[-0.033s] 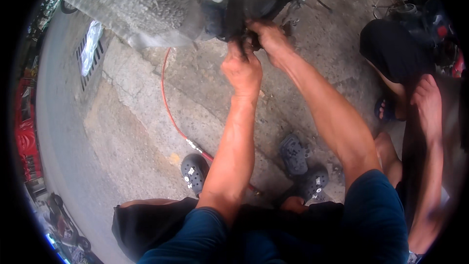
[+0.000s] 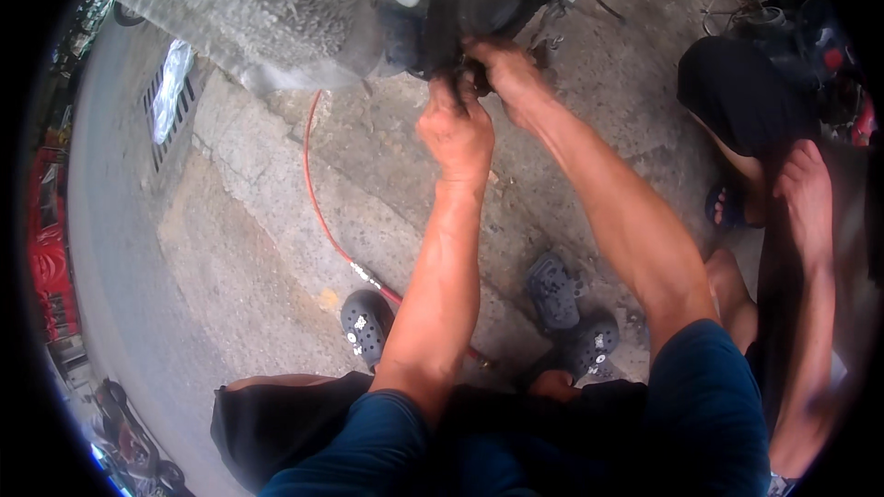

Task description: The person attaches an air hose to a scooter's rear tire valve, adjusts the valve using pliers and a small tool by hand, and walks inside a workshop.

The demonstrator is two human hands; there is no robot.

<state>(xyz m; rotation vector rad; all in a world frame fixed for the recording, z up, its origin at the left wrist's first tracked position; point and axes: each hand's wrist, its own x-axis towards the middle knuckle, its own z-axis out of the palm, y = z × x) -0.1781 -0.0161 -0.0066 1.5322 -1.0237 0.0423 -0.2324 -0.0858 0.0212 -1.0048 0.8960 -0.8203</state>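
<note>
Cracked, stained concrete floor (image 2: 249,212) spreads through the centre under soft, even light, with a dark slotted drain grate (image 2: 188,94) at ten o'clock and smoother grey road (image 2: 115,221) curving past nine o'clock.

Near the rim of the view at about eight o'clock, the motorbike (image 2: 129,437) has shifted slightly toward five o'clock, so that its lower wheel (image 2: 172,475) now shows a little lower and farther toward three o'clock than it did earlier.
</note>
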